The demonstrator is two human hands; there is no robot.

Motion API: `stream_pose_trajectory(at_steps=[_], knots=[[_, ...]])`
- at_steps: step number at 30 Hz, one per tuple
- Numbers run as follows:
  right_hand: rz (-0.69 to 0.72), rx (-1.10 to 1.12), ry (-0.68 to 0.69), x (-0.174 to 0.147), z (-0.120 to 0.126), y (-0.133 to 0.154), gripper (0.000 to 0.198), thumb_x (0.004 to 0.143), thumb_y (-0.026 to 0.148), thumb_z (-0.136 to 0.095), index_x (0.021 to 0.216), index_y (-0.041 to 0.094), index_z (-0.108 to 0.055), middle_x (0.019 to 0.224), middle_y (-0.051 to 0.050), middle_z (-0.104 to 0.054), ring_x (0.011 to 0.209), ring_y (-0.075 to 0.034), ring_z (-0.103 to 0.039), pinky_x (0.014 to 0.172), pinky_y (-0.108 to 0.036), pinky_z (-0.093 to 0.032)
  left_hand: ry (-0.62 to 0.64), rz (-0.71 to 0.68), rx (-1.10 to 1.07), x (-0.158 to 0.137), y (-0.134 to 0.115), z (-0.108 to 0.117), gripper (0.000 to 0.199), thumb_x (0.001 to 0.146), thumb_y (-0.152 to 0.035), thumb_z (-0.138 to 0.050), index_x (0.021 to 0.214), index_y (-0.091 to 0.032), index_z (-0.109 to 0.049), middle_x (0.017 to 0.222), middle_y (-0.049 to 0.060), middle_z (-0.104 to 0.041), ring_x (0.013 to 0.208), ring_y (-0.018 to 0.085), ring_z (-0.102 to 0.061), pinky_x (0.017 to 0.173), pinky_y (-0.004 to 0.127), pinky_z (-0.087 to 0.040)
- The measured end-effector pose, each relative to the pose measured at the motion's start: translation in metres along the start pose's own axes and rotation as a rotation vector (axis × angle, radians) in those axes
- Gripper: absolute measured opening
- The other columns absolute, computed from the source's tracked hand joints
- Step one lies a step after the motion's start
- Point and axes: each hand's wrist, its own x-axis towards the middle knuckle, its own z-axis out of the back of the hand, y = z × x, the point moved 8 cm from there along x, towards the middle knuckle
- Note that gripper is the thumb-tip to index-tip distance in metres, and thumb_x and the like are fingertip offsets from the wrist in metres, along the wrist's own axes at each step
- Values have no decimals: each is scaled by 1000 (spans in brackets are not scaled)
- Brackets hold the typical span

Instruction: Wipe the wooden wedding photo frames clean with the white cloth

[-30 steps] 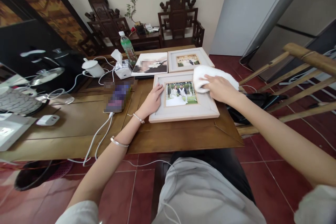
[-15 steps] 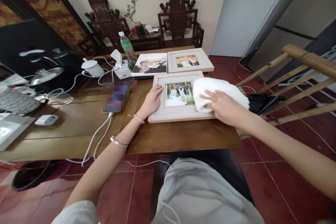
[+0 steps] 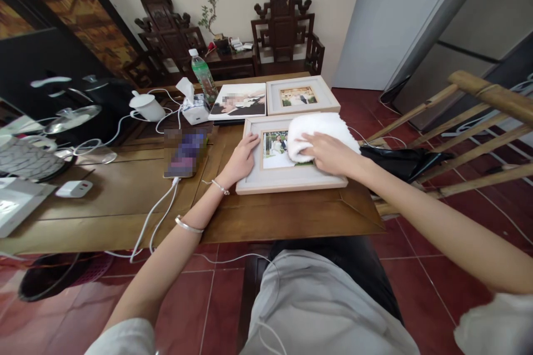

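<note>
A light wooden picture frame (image 3: pixel 291 182) with a wedding photo (image 3: pixel 273 151) lies flat near the table's front edge. My left hand (image 3: pixel 241 160) grips its left edge, fingers over the border and the thumb side hidden. On the frame's right half sits a folded, fluffy white cloth (image 3: pixel 322 126). My right hand (image 3: pixel 327 151) holds it, fingers bent into the pile and pressing it against the picture. The cloth hides the photo's right part and the frame's upper right corner.
Behind lie a second framed photo (image 3: pixel 303 94) and a photo panel (image 3: pixel 237 101). Left of these stand a green-labelled bottle (image 3: pixel 202 73), a tissue box (image 3: pixel 195 109) and a lidded white cup (image 3: pixel 146 106). A charging phone (image 3: pixel 185 155) trails cables. A bamboo chair (image 3: pixel 478 138) stands at right.
My right hand has slid the white cloth leftward across the frame, covering more of the photo and baring the right border. My left hand stays on the frame's left edge.
</note>
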Motion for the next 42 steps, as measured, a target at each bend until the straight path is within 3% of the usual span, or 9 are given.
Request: stream_pose_trajectory(at_steps=[4,8,13,20,24,28,31,37,42], knots=[[-102,-63,-109,36,0,-42,63,81,-4,-43,138,13,-66,159,-15,-47,138,-30,-50,109,-44,-42,1,5,-19,0,1,0,61,82,-7,-43,140,-14,-62,153,11,-56,151,31,-40,128,54,-28],[-128,-142,-112,55,-8,-52,59,85,-2,-43,138,13,-64,147,-17,-58,133,-32,-51,103,-44,-42,-6,22,-15,0,1,1,59,83,-6,-43,137,-16,-64,152,9,-57,150,30,-41,128,52,-29],[-47,-144,-19,33,-11,-13,50,86,1,-45,128,11,-70,126,-20,-68,114,-32,-61,92,-40,-43,-12,35,-16,0,-1,1,59,83,-5,-41,136,-14,-65,151,11,-58,150,30,-42,127,52,-30],[39,20,112,-45,28,62,53,77,-6,-49,118,16,-73,107,-15,-74,100,-28,-68,81,-35,-46,-26,30,-12,0,-6,1,61,81,-4,-42,138,-14,-63,152,10,-57,151,30,-40,128,52,-28],[33,87,117,-59,37,76,53,75,-7,-48,112,20,-74,99,-11,-74,90,-26,-70,73,-33,-46,-19,23,3,0,-6,1,63,81,-5,-42,139,-14,-62,152,11,-56,151,29,-39,128,52,-29],[-62,41,53,-36,21,49,62,80,-7,-45,130,22,-68,104,-12,-73,87,-25,-70,70,-32,-46,-21,10,-7,-1,-4,1,64,80,-6,-44,140,-16,-62,152,9,-57,151,30,-40,128,55,-29],[-88,-16,15,-4,8,15,63,83,-9,-39,133,18,-67,118,-17,-71,105,-28,-68,84,-37,-50,-18,10,-7,-1,-2,0,62,80,-6,-44,139,-15,-63,152,10,-57,151,31,-41,127,55,-29],[-178,-87,-148,56,8,-39,69,84,-7,-41,144,21,-59,163,-12,-42,151,-39,-32,113,-63,-35,-6,11,1,-1,-3,0,62,80,-5,-43,139,-13,-63,152,12,-56,150,32,-41,127,56,-30],[-163,-86,38,62,-13,-31,70,82,-7,-48,145,20,-59,165,-16,-38,148,-46,-36,113,-65,-34,-20,16,-3,-1,-2,0,61,81,-5,-42,137,-15,-64,150,9,-58,149,31,-43,127,55,-31]])
